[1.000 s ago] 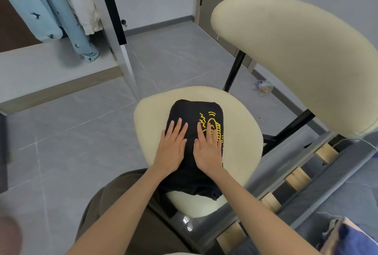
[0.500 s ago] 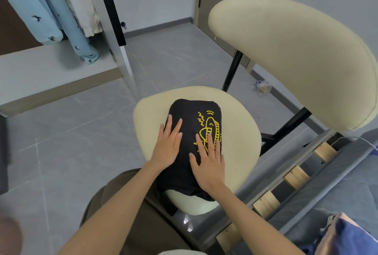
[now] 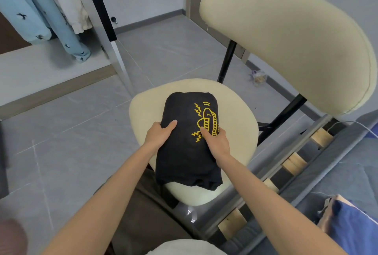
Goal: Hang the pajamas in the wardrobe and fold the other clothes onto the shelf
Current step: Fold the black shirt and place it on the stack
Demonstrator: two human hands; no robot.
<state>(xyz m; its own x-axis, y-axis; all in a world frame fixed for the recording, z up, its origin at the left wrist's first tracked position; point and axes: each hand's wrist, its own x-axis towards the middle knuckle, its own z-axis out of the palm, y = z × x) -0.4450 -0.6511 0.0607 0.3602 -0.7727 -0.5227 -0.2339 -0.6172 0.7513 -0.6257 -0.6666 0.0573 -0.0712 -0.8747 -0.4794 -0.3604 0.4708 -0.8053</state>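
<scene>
Left hand (image 3: 158,137) and right hand (image 3: 216,142) were noted bare; a short, plain nail was seen on the left thumb. Left forearm (image 3: 114,189) and right forearm (image 3: 266,197) were recorded uncovered along the whole visible length, from the wrist to the lower frame edge. Trousers (image 3: 143,213) of dull olive-brown cloth were observed over the lap, the fabric plain and matte, with soft folds seen across it. A top (image 3: 184,247) of white or off-white cloth was glimpsed as a rounded patch at the bottom edge; its cut could not be made out.
</scene>
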